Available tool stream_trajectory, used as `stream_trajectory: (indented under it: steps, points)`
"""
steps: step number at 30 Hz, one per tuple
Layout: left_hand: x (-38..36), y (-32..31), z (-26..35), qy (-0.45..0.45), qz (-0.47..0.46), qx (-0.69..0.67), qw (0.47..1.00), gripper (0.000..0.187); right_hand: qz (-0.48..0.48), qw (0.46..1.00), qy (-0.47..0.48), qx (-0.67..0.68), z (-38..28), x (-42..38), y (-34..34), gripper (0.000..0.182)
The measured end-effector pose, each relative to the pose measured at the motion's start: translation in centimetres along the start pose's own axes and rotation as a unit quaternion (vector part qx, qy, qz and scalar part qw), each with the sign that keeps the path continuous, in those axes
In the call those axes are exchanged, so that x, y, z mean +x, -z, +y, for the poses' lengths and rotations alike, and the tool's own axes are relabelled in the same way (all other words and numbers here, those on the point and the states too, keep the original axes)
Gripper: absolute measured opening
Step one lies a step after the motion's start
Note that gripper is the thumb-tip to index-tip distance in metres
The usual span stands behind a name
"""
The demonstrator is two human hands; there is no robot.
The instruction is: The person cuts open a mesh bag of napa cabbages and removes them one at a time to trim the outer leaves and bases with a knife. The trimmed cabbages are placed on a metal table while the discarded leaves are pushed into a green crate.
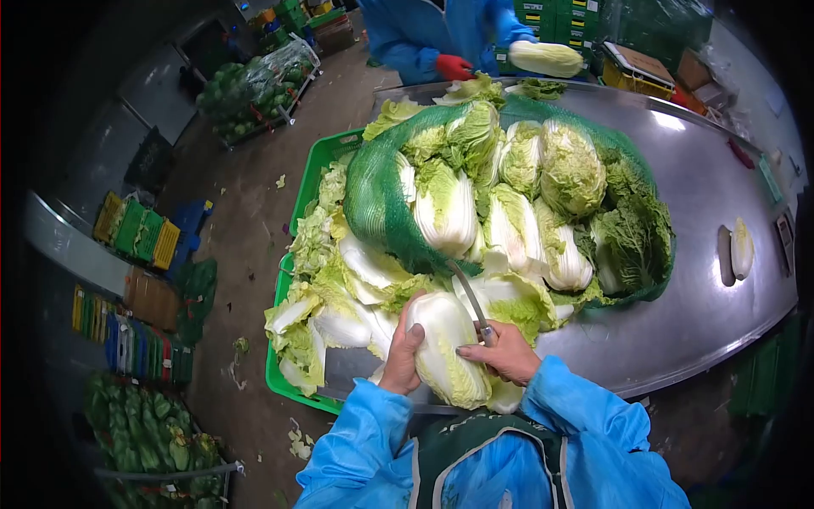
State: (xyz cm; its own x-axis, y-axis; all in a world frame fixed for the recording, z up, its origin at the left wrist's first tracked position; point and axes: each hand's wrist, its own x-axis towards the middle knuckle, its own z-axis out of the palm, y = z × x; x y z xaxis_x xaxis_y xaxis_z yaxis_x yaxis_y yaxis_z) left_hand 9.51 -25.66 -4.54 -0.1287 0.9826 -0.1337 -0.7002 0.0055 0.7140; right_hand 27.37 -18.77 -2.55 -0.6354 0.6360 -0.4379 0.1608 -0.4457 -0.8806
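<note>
Close to my body, a pale napa cabbage (446, 348) rests in my left hand (402, 352), whose fingers wrap its left side. My right hand (506, 352) grips a knife (469, 297) by its handle, the blade pointing up and away past the cabbage's right side. The right thumb lies against the cabbage. Just beyond my hands, an opened green mesh bag (373, 199) holds several more napa cabbages (447, 208). Loose outer leaves (365, 271) are heaped to the left of the bag.
A metal table (678, 331) carries everything, with a green crate (280, 365) of leaves at its left edge. At far right lies a small cabbage (742, 248). Across the table a co-worker in a blue gown (424, 38) holds a cabbage (547, 59). Bagged cabbages (254, 89) stand on the left floor.
</note>
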Motion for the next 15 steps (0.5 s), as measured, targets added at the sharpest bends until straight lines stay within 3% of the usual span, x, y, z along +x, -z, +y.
stream_trajectory:
  steps: [4, 6, 9, 13, 15]
  points:
    - [0.1, 0.3, -0.3, 0.004, 0.029, -0.006, 1.000, 0.077, 0.024, 0.999, 0.026, -0.023, -0.4, 0.2, -0.1, 0.055]
    - [0.2, -0.1, -0.4, 0.000, 0.053, 0.014, 0.999, 0.072, 0.067, 0.978, 0.168, -0.102, 0.3, 0.8, 0.0, 0.057]
    - [0.4, -0.6, -0.7, 0.004, 0.071, -0.015, 0.997, 0.069, 0.087, 0.956, 0.212, -0.186, -0.1, 0.9, -0.4, 0.059]
    - [-0.1, -1.1, -0.5, 0.012, 0.060, -0.065, 0.996, 0.072, 0.079, 0.974, 0.177, -0.121, -0.5, 1.1, 0.1, 0.063]
    - [-0.5, -1.3, -0.3, 0.002, 0.028, 0.061, 0.998, 0.076, 0.071, 0.982, 0.145, -0.102, -1.1, 0.7, 0.0, 0.059]
